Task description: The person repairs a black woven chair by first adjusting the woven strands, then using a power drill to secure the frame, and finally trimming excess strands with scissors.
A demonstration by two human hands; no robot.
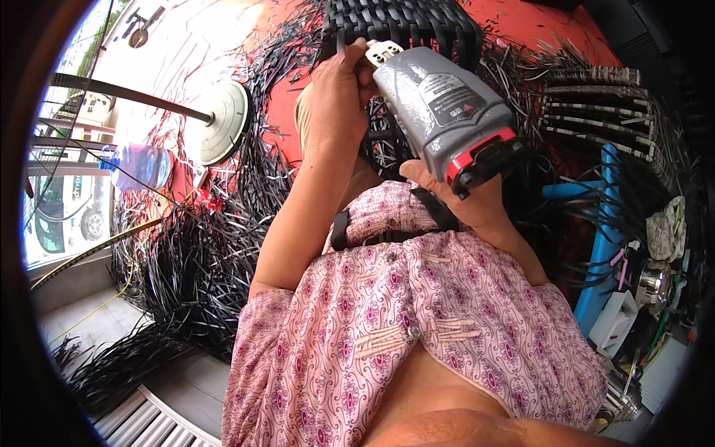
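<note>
At the top, a black woven basket [402,18] made of flat strips stands in front of me. My left hand [335,104] has its fingers bent at the basket's lower left edge, gripping it there. A bulky grey power tool [447,86] with a cream-coloured tip and a red and black rear end slants across the middle. Its tip is close beside my left fingertips, near the basket. My right hand [473,197] is under the rear of the tool and holds it up; the tool's body hides most of my fingers. I cannot tell the tool's exact kind.
Loose black strips [197,261] lie heaped at the left and around the basket on a red floor [514,18]. A round grey base with a pole [227,123] and a clear water bottle [141,165] are at the left. Right are a blue frame [603,246] and striped strip bundles [596,104].
</note>
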